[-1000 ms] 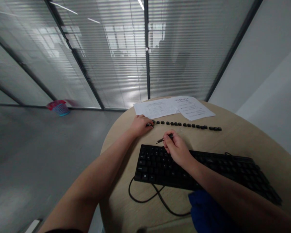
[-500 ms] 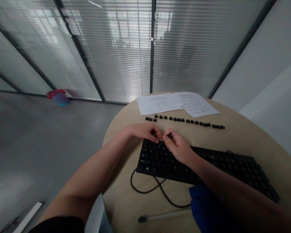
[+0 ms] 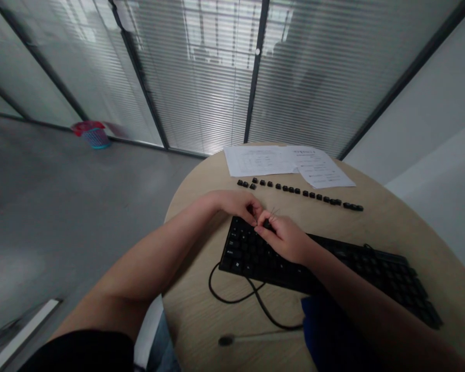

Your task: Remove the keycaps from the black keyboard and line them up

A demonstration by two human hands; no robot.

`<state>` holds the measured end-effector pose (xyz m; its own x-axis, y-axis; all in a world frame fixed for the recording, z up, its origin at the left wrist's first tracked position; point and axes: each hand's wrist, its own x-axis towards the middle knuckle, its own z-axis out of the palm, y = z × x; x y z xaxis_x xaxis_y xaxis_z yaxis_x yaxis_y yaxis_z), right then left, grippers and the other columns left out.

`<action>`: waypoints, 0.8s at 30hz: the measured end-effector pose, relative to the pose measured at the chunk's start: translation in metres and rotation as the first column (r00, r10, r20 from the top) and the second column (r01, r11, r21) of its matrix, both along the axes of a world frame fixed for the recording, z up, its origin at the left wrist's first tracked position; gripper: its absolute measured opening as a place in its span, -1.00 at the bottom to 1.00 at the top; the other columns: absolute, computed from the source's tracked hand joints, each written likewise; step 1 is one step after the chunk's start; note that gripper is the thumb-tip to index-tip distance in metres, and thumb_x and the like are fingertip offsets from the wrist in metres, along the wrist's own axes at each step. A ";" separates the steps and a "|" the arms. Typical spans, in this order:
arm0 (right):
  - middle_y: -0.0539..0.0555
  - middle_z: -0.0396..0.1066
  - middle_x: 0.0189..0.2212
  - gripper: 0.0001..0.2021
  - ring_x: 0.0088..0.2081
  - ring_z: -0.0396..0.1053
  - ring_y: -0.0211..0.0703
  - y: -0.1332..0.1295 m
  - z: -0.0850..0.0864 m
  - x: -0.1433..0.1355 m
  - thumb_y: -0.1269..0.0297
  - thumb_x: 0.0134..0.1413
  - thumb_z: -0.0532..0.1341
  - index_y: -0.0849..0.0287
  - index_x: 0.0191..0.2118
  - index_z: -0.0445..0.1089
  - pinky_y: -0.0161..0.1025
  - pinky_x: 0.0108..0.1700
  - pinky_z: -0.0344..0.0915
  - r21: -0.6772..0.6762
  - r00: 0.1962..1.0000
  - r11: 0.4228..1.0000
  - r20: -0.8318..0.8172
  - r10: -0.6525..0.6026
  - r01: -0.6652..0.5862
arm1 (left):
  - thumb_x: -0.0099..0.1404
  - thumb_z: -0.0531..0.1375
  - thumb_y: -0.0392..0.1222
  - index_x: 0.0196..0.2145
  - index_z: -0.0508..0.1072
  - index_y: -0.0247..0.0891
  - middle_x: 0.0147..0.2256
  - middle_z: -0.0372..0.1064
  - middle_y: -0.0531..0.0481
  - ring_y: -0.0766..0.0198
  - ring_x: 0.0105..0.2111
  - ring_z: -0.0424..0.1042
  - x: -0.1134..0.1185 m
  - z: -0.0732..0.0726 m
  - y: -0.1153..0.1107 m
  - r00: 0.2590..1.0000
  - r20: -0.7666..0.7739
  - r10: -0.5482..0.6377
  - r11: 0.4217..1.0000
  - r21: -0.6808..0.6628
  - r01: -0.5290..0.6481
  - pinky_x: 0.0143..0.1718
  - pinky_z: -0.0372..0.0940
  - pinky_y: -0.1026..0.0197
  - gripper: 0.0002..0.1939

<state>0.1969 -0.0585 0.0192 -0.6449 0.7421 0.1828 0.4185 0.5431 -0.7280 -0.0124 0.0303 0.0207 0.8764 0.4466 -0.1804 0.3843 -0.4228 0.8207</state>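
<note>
Above the upper left part of a black keyboard [image 3: 251, 253], my two hands meet with fingertips together. My right hand [image 3: 287, 237] is closed around a small dark tool with thin wires [image 3: 274, 211] sticking up past the fingers; it looks like a wire keycap puller. My left hand [image 3: 242, 205] pinches at the right fingertips, and whatever lies between its fingers is hidden. Beyond the hands, black keycaps [image 3: 291, 189] stand in a long row across the table, with a few grouped at its left end. My right forearm covers the keyboard's middle.
Printed sheets [image 3: 256, 160] lie at the far side of the round wooden table [image 3: 194, 206]. A black cable [image 3: 269, 316] loops in front of the keyboard, near a brush-like stick [image 3: 263, 337] and blue cloth [image 3: 313, 325]. A basket [image 3: 96, 137] stands on the floor by the glass wall.
The camera view has shifted slightly. My left fingers have come closer to the right fingertips, and now the hands touch. The keycap row and keyboard look unchanged.
</note>
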 end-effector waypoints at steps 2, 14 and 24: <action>0.02 0.45 -0.39 -0.89 -0.34 0.40 -0.14 -0.001 0.000 0.000 0.24 0.31 0.14 0.11 -0.26 0.31 -0.22 -0.24 0.20 0.015 1.000 1.000 0.015 0.011 -0.011 | 0.15 0.35 -0.18 -0.34 0.59 -0.24 -0.40 0.55 0.06 0.29 -0.38 0.45 0.000 0.000 0.000 1.000 -0.001 0.011 1.000 0.007 -0.010 -0.31 0.25 0.25 -0.89; -0.14 0.22 -0.65 -0.67 -0.59 0.23 -0.21 0.009 -0.027 0.006 -0.11 0.35 0.06 0.06 -0.27 0.19 -0.23 -0.42 0.21 -0.215 0.871 0.953 -0.401 -0.284 0.212 | 0.16 0.35 -0.22 -0.27 0.60 -0.18 -0.40 0.54 0.08 0.29 -0.40 0.45 -0.003 0.003 -0.003 0.998 0.050 0.042 0.997 -0.067 -0.038 -0.32 0.32 0.24 -0.86; -0.12 0.22 -0.65 -0.58 -0.62 0.23 -0.19 0.017 -0.028 -0.003 -0.23 0.28 0.07 0.07 -0.24 0.21 -0.23 -0.50 0.18 -0.278 0.764 0.895 -0.468 -0.444 0.350 | 0.26 0.34 -0.14 -0.16 0.59 -0.24 -0.26 0.54 -0.03 0.30 -0.28 0.45 -0.004 0.022 -0.010 0.963 0.211 0.164 0.976 0.108 -0.190 -0.22 0.33 0.23 -0.79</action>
<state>0.1937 -0.0416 -0.0090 -0.1340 0.9590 0.2495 0.1147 0.2651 -0.9574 -0.0168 0.0206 0.0431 0.7936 0.6057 0.0581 0.2958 -0.4675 0.8330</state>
